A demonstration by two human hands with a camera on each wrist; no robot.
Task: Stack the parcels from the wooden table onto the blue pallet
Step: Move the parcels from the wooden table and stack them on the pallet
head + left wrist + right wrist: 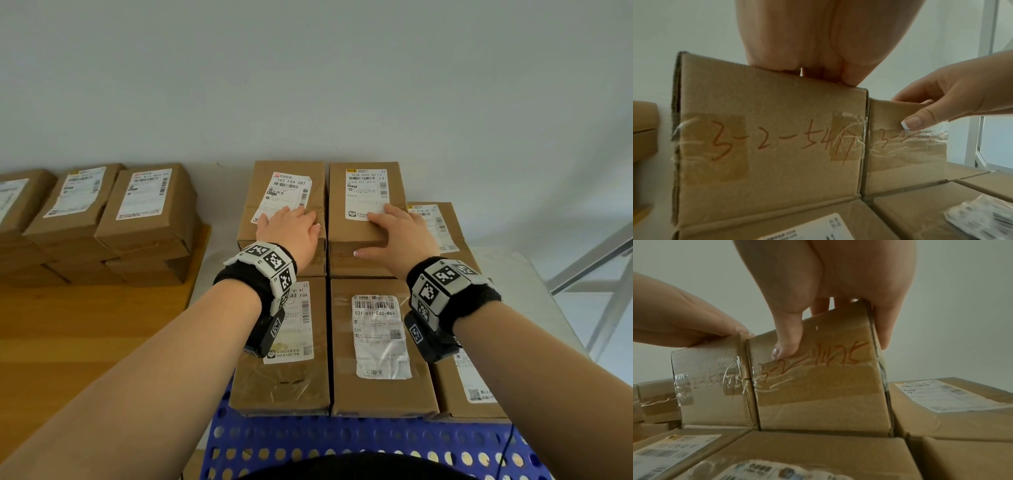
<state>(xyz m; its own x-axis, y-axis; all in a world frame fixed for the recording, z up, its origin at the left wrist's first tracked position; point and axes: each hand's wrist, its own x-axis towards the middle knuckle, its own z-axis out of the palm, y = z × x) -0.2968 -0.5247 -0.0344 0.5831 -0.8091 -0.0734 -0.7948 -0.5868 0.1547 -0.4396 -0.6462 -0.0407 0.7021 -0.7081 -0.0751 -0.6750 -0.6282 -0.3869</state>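
left hand (291, 229) flat on left box (284, 192) | right hand (397, 233) gripping right box (363, 219), thumb on front | both boxes touching, atop pallet (308, 442) stack

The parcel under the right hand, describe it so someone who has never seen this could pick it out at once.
Start at the blue pallet, stacked with brown parcels. Two raised parcels stand side by side at the back, by the wall. It is the right-hand parcel, under the right hand, whose label is straight; its neighbour's label lies skewed.
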